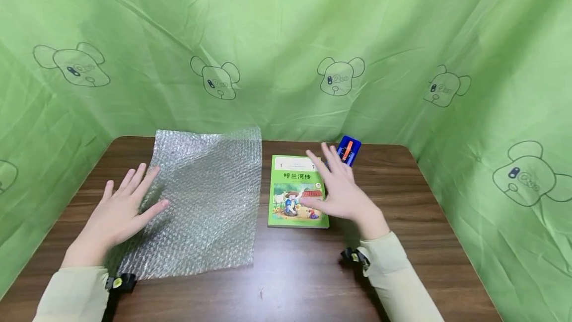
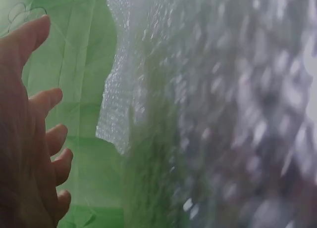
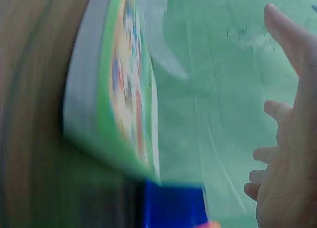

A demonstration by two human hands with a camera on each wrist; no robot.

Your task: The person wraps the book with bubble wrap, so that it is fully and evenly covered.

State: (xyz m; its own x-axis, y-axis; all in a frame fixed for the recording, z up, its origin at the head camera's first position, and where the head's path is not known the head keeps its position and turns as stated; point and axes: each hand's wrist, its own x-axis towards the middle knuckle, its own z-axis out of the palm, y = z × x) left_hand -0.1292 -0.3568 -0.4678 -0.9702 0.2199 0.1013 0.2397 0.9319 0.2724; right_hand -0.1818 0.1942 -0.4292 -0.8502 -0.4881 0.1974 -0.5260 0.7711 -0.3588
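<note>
A sheet of bubble wrap lies on the left half of the table, and it fills much of the left wrist view. Over its left edge my left hand is spread, thumb pointing inward, holding nothing. A green book with a picture cover lies face up right of the wrap. My right hand is spread with an empty palm, overlapping the book's right side in the head view. Behind the right fingertips sits a flat blue object with an orange-red strip, partly hidden by the hand.
The dark wood table is enclosed at the back and sides by green cloth with bear-head drawings. Each wrist wears a black strap with a small device, the right one near the sleeve cuff.
</note>
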